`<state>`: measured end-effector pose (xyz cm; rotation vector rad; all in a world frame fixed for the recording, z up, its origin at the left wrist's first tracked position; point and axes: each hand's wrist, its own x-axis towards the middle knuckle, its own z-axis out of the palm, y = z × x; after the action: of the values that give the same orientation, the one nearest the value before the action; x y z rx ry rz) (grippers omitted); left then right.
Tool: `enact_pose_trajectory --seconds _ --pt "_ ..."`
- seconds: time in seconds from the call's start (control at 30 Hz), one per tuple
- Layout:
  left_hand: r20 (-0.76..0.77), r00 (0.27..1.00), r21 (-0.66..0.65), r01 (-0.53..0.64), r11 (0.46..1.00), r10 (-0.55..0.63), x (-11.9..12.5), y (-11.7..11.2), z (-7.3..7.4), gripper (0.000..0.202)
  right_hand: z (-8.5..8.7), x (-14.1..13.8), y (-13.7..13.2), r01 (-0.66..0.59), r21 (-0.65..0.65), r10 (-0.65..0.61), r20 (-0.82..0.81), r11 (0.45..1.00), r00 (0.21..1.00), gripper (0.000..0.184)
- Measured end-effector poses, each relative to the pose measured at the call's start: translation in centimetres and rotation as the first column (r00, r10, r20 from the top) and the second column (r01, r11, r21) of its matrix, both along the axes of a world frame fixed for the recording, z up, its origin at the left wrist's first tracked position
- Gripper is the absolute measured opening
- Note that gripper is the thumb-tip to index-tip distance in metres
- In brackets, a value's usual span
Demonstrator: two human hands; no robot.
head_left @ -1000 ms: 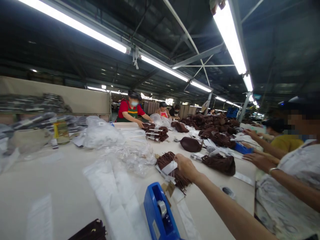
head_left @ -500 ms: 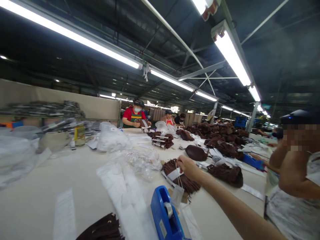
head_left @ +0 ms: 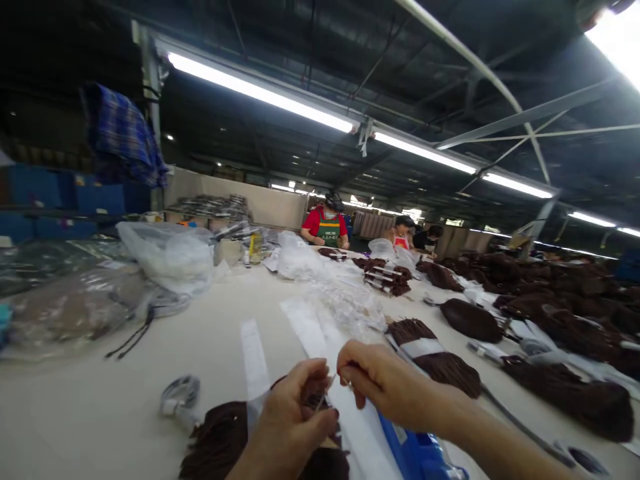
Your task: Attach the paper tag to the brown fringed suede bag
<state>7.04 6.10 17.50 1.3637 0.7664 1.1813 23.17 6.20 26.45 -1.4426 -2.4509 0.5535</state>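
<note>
My left hand [head_left: 293,417] is closed over a dark brown fringed bundle [head_left: 220,443] lying on the table just in front of me. My right hand [head_left: 385,387] pinches something thin between thumb and forefinger right next to the left fingers; it may be the string of a tag, too small to name. A white paper strip [head_left: 350,417] runs under both hands. A blue tape dispenser [head_left: 417,457] sits below my right wrist.
Another banded brown bundle [head_left: 433,357] lies ahead, with several brown pieces [head_left: 575,393] to the right. Clear plastic bags [head_left: 170,253] pile up on the left. A tape roll [head_left: 180,393] lies near the left. Other people [head_left: 327,223] work at the far end of the table [head_left: 125,400].
The view swung left and down. My right hand drew back from the banded bundle to meet my left hand, which has come into view on a bundle near me.
</note>
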Motion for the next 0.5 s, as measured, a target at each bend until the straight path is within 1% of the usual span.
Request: enact_pose_trajectory --seconds 0.03,0.1,0.13,0.17,0.2,0.23,0.27,0.3,0.33,0.37,0.4,0.43,0.47,0.5 --pt "0.025 0.999 -0.033 0.045 0.998 -0.044 0.3 -0.1 0.2 0.038 -0.1 -0.8 -0.4 -0.016 0.006 0.016 0.036 1.000 0.999 0.016" --pt "0.009 0.996 -0.092 0.090 0.992 -0.089 0.2 -0.3 0.0 0.022 -0.5 -2.1 -0.9 -0.038 0.026 0.035 0.101 0.999 0.994 0.018" --pt "-0.012 0.996 -0.121 0.082 0.989 -0.084 -0.2 -0.5 -0.4 0.018 -0.9 -2.6 -1.1 -0.045 0.036 0.042 0.102 0.998 0.994 0.019" --pt "-0.024 0.998 -0.146 0.059 0.988 -0.064 -0.6 -0.6 -0.8 0.020 -1.3 -3.0 -1.2 -0.049 0.038 0.047 0.065 0.998 0.997 0.020" --pt "-0.018 0.999 -0.167 0.028 0.986 -0.031 -1.1 -0.8 -1.2 0.025 -2.0 -3.4 -1.2 -0.041 0.028 0.042 -0.020 0.999 0.999 0.021" --pt "0.003 1.000 -0.188 0.003 0.982 -0.002 -1.6 -1.0 -1.6 0.030 -2.8 -3.8 -1.2 -0.021 0.001 0.021 -0.148 1.000 0.989 0.021" --pt "0.026 0.999 -0.205 -0.016 0.979 0.022 -2.0 -1.1 -1.9 0.033 -3.8 -4.2 -1.0 0.005 -0.055 -0.022 -0.301 0.998 0.953 0.021" --pt "0.033 0.998 -0.215 -0.038 0.976 0.046 -2.5 -1.3 -2.2 0.036 -5.0 -4.7 -0.9 0.022 -0.143 -0.085 -0.457 0.990 0.886 0.020" --pt "0.019 0.997 -0.206 -0.075 0.976 0.081 -2.9 -1.4 -2.4 0.037 -6.2 -5.3 -0.8 0.015 -0.253 -0.167 -0.591 0.967 0.789 0.019" --pt "-0.020 0.992 -0.163 -0.128 0.978 0.126 -3.4 -1.6 -2.6 0.036 -7.6 -5.9 -0.7 -0.028 -0.366 -0.252 -0.692 0.930 0.676 0.020" --pt "-0.072 0.978 -0.086 -0.200 0.976 0.195 -3.8 -1.7 -2.8 0.035 -8.8 -6.6 -0.6 -0.108 -0.459 -0.326 -0.759 0.882 0.564 0.025" --pt "-0.125 0.952 0.015 -0.280 0.960 0.280 -4.2 -1.9 -3.0 0.032 -10.0 -7.2 -0.6 -0.216 -0.527 -0.383 -0.792 0.822 0.476 0.032" --pt "-0.163 0.914 0.118 -0.355 0.927 0.371 -4.6 -2.2 -3.2 0.029 -11.1 -7.9 -0.8 -0.329 -0.561 -0.422 -0.810 0.760 0.407 0.038" --pt "-0.188 0.875 0.199 -0.411 0.890 0.446 -5.0 -2.4 -3.4 0.026 -12.0 -8.5 -0.9 -0.424 -0.566 -0.442 -0.822 0.707 0.359 0.043"
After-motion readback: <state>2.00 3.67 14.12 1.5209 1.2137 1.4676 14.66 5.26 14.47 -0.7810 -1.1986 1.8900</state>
